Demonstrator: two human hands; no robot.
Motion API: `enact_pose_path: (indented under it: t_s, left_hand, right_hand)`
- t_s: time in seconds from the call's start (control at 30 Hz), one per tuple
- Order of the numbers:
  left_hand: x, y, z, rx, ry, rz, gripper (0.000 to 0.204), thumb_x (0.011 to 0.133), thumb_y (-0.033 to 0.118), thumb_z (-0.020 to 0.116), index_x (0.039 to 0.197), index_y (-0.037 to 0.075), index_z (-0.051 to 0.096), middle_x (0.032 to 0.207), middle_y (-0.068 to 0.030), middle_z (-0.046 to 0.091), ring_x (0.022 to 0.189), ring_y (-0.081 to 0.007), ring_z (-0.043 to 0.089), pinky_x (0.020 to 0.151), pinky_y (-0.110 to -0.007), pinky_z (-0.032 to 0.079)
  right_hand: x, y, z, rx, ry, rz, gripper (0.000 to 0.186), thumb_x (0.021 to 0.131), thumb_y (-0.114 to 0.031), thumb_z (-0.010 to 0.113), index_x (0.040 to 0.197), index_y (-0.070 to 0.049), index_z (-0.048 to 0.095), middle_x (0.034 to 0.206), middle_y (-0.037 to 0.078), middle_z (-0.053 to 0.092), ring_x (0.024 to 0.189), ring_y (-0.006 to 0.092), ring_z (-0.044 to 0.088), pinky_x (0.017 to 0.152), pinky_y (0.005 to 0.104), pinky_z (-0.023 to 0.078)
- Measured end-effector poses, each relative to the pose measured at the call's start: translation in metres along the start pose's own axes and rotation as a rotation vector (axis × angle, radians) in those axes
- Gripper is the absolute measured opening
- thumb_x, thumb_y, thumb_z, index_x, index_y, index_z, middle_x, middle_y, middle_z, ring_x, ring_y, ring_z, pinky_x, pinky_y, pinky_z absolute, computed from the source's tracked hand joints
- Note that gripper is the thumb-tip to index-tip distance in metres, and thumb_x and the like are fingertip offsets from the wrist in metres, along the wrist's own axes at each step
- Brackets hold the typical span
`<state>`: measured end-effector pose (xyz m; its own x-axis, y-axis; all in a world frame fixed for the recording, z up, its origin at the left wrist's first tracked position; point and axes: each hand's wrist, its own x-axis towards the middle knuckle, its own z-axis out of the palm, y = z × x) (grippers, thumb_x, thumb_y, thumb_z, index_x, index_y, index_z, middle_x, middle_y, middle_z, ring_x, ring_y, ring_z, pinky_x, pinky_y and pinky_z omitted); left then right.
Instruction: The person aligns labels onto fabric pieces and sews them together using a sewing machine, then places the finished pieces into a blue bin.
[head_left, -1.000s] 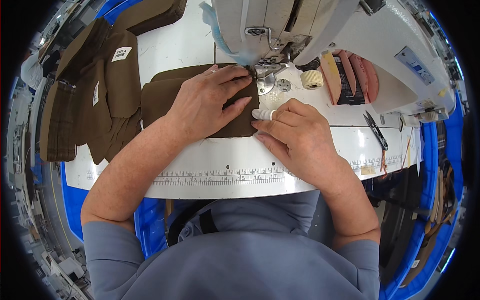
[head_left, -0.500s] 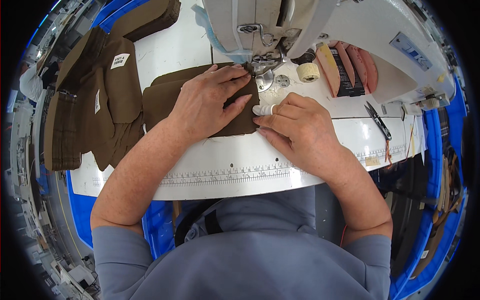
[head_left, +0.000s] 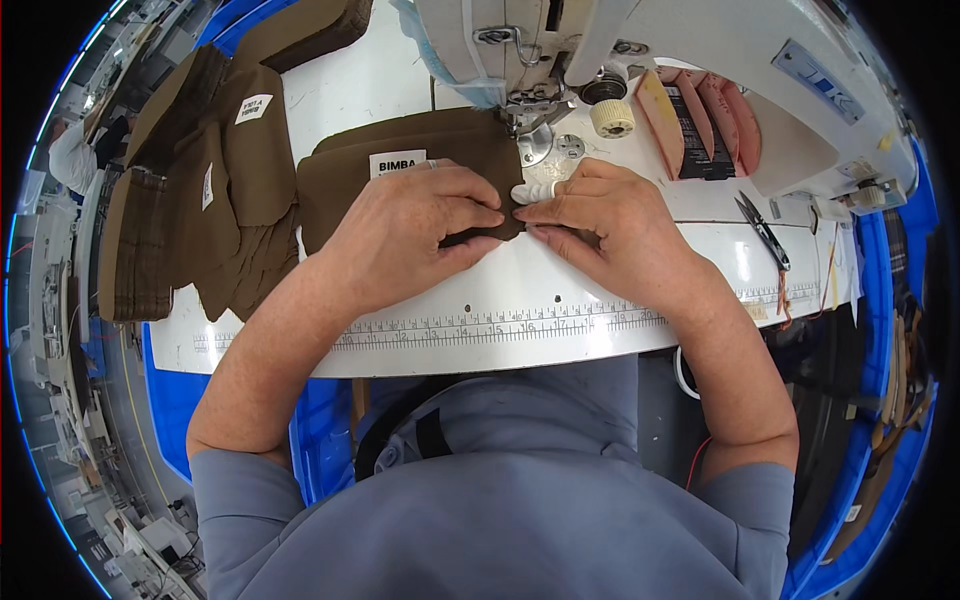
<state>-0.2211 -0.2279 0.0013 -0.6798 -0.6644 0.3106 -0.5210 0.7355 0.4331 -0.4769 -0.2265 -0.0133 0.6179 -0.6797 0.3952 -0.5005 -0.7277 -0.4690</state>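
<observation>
A brown fabric piece (head_left: 340,205) with a white label lies on the sewing machine's bed, its right edge beside the presser foot (head_left: 520,128). My left hand (head_left: 415,225) rests over its front part, fingers bent toward the thumb with the cloth between them. At the front right corner my right hand (head_left: 620,215) pinches the fabric edge between thumb and fingers. A white cover (head_left: 535,193) is on one of its fingers. The fingertips of both hands are close together, just in front of the needle area.
Stacks of cut brown pieces (head_left: 140,240) stand at the left. To the right are pink curved pieces (head_left: 700,125) under the machine arm (head_left: 690,40) and thread snips (head_left: 765,230). A ruler strip (head_left: 500,330) runs along the table's front; blue bins (head_left: 870,400) flank it.
My left hand has drawn back from the presser foot toward the front edge, uncovering the label, and its fingers have bent. My right hand stays at the corner. The view has shifted slightly.
</observation>
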Motion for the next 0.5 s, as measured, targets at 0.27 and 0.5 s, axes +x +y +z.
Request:
enact_pose_path:
  t_s: [0.27, 0.5]
  left_hand:
    - [0.007, 0.009, 0.005, 0.006, 0.027, -0.080, 0.021, 0.075, 0.006, 0.080, 0.097, 0.004, 0.080, 0.099, -0.0049, 0.074, 0.090, -0.0248, 0.072, 0.078, -0.035, 0.059]
    - [0.009, -0.002, 0.010, -0.244, 0.110, -0.130, 0.014, 0.077, 0.003, 0.080, 0.091, 0.002, 0.080, 0.094, -0.0076, 0.074, 0.081, -0.0206, 0.072, 0.073, -0.031, 0.056]
  right_hand:
    - [0.001, 0.002, -0.003, 0.007, -0.041, 0.042, 0.019, 0.086, -0.019, 0.078, 0.102, -0.010, 0.079, 0.085, 0.005, 0.072, 0.087, 0.0274, 0.066, 0.078, 0.0412, 0.054]
    - [0.002, 0.004, 0.002, 0.079, -0.006, 0.090, 0.019, 0.085, -0.020, 0.080, 0.102, -0.012, 0.079, 0.089, 0.007, 0.072, 0.087, 0.0281, 0.068, 0.076, 0.0411, 0.054]
